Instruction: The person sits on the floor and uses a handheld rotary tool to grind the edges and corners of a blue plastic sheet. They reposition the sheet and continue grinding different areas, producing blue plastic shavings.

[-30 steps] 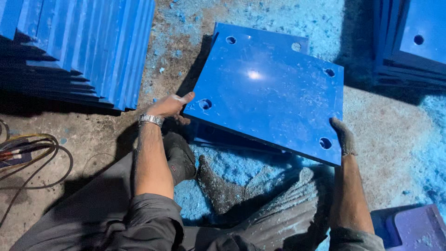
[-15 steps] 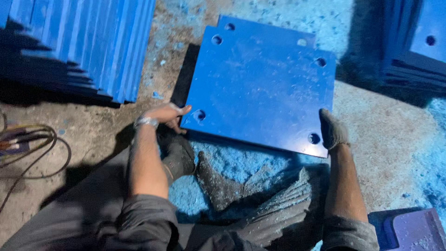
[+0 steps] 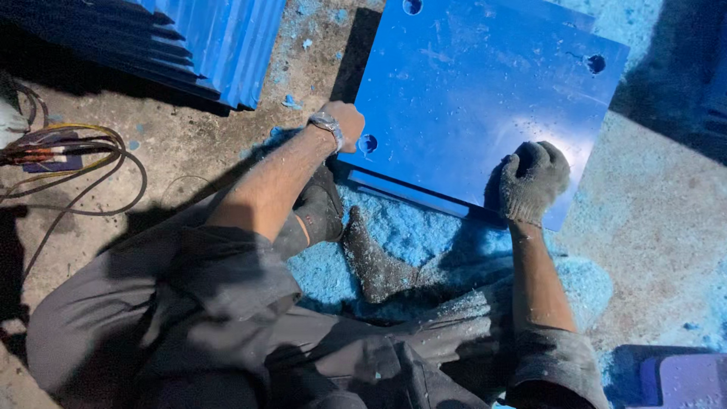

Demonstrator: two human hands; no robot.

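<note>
A large square blue plate with round holes near its corners lies flat on the floor in front of me, on top of another blue plate whose edge shows beneath it. My bare left hand, with a wristwatch on the wrist, grips the plate's near left corner beside a hole. My gloved right hand is curled over the plate's near right corner and presses on its top face.
A stack of blue plates leans at the upper left. Coiled cables lie on the concrete at left. Blue shavings cover the floor around my dusty socked feet. A purple object sits at the bottom right.
The view has come closer to the plate. My right hand has moved from the plate's right edge onto its near right corner. My left hand stays on the left corner.
</note>
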